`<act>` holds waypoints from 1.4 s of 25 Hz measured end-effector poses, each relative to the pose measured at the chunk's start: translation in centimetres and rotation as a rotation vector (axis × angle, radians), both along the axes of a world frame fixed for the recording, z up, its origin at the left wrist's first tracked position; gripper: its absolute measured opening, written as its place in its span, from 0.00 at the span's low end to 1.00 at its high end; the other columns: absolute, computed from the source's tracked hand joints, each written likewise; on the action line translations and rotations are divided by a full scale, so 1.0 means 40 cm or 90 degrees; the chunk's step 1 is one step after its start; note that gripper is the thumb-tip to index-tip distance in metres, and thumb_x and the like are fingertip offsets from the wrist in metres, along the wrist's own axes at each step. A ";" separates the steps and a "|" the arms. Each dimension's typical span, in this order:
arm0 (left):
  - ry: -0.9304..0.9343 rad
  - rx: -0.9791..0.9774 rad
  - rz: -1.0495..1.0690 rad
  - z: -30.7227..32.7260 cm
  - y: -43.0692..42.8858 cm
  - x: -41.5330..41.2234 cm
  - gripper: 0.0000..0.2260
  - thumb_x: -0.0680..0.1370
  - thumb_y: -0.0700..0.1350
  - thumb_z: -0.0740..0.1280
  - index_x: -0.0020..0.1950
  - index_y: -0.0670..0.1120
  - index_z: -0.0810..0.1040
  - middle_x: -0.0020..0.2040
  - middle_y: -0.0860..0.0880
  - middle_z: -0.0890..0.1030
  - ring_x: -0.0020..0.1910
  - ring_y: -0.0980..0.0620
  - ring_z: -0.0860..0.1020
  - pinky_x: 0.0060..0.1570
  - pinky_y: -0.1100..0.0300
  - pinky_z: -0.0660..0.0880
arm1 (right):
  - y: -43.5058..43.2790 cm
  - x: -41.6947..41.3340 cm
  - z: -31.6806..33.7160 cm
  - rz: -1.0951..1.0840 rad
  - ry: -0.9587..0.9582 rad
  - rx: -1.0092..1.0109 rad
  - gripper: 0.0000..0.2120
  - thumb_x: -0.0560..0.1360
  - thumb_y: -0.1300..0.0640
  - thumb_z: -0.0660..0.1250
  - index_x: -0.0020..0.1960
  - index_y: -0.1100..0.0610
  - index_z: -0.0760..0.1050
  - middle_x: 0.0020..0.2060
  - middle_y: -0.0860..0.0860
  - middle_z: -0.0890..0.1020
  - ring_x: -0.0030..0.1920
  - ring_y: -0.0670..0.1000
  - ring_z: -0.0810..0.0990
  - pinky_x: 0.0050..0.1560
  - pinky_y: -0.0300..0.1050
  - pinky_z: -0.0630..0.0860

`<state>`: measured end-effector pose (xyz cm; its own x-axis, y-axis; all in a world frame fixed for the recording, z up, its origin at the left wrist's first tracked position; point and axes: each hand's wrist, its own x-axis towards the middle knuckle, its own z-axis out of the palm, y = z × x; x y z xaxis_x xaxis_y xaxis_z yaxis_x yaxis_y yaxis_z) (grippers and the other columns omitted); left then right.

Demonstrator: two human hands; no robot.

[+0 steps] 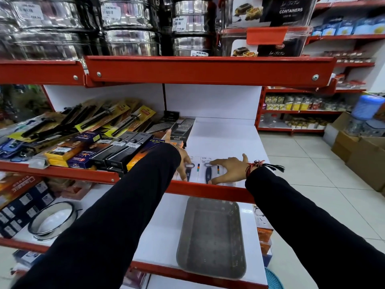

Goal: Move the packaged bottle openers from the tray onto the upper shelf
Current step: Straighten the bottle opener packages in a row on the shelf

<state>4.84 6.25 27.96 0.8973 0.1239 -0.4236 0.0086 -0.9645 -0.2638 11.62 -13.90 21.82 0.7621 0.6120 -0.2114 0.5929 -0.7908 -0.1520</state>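
Both hands down on the bottle opener packs, upper shelf

Two carded openers lie side by side near the shelf's front edge: left hand spread over the left pack, right hand splayed flat on the right pack, neither actually gripping. Grey tray sits on the shelf below, directly under them.

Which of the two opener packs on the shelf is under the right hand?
The right-side pack; the right hand spans it, while the left hand covers the other pack.
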 end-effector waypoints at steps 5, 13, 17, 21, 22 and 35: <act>-0.127 0.038 -0.091 0.010 -0.049 0.012 0.34 0.73 0.69 0.64 0.77 0.59 0.65 0.79 0.51 0.66 0.82 0.50 0.47 0.64 0.30 0.21 | -0.102 0.027 0.045 -0.065 0.001 0.100 0.36 0.71 0.28 0.59 0.76 0.36 0.56 0.79 0.44 0.60 0.80 0.54 0.51 0.72 0.70 0.33; -0.119 -0.088 -0.159 -0.065 -0.238 0.062 0.42 0.68 0.77 0.60 0.79 0.61 0.60 0.81 0.48 0.60 0.82 0.51 0.45 0.58 0.35 0.15 | -0.301 0.050 0.026 -0.181 0.038 -0.003 0.31 0.71 0.43 0.65 0.73 0.38 0.63 0.76 0.46 0.67 0.79 0.56 0.55 0.71 0.72 0.37; -0.120 -0.135 -0.151 -0.097 -0.241 0.065 0.40 0.68 0.76 0.63 0.77 0.63 0.62 0.80 0.53 0.63 0.82 0.51 0.46 0.62 0.31 0.18 | -0.320 0.040 0.000 -0.150 0.039 0.034 0.30 0.73 0.41 0.64 0.74 0.40 0.64 0.77 0.45 0.65 0.79 0.54 0.55 0.72 0.71 0.35; -0.144 -0.144 -0.138 -0.099 -0.232 0.062 0.40 0.66 0.77 0.63 0.76 0.64 0.65 0.79 0.52 0.65 0.82 0.50 0.45 0.57 0.34 0.15 | -0.310 0.041 -0.004 -0.139 0.023 0.052 0.30 0.72 0.39 0.64 0.73 0.38 0.64 0.77 0.43 0.64 0.78 0.52 0.57 0.72 0.71 0.35; -0.144 -0.140 -0.135 -0.100 -0.230 0.063 0.40 0.66 0.77 0.63 0.76 0.64 0.65 0.79 0.52 0.65 0.82 0.50 0.45 0.57 0.35 0.15 | -0.306 0.042 -0.005 -0.137 0.021 0.050 0.30 0.72 0.38 0.64 0.73 0.38 0.64 0.77 0.42 0.64 0.79 0.53 0.56 0.72 0.71 0.35; -0.118 -0.124 -0.099 -0.103 -0.219 0.073 0.43 0.64 0.78 0.63 0.76 0.63 0.64 0.79 0.55 0.65 0.82 0.50 0.44 0.59 0.31 0.17 | -0.298 0.044 -0.017 -0.124 0.018 0.057 0.34 0.70 0.33 0.65 0.73 0.35 0.62 0.78 0.41 0.61 0.80 0.55 0.52 0.72 0.70 0.33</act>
